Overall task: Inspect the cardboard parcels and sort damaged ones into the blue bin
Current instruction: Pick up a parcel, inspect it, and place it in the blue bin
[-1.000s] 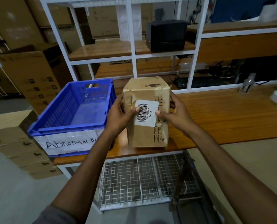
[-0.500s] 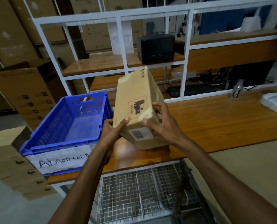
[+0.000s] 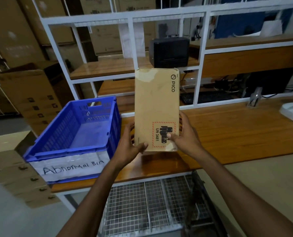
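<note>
I hold a brown cardboard parcel [image 3: 157, 103] up on end above the wooden table [image 3: 236, 132]. Its long face is toward me, printed with "PICO" and a red-bordered "UN 3481" mark; the top corners look scuffed and worn. My left hand [image 3: 131, 144] grips its lower left edge, thumb on the front face. My right hand [image 3: 185, 135] grips the lower right edge, thumb on the red-bordered mark. The blue bin [image 3: 69, 151], labelled "Abnormal Bin", stands on the table's left end, just left of the parcel, with nothing visible inside.
A white shelf frame [image 3: 131, 53] rises behind the table, with a black printer [image 3: 169, 50] on a wooden shelf. A keyboard [image 3: 205, 98] lies behind it. Stacked cardboard boxes [image 3: 17, 177] stand on the floor at left. A wire mesh rack [image 3: 142, 207] sits under the table.
The parcel has been turned in my hands: the barcode-label face was toward me, now the long PICO face stands upright. Both hands have shifted to its lower edges.
</note>
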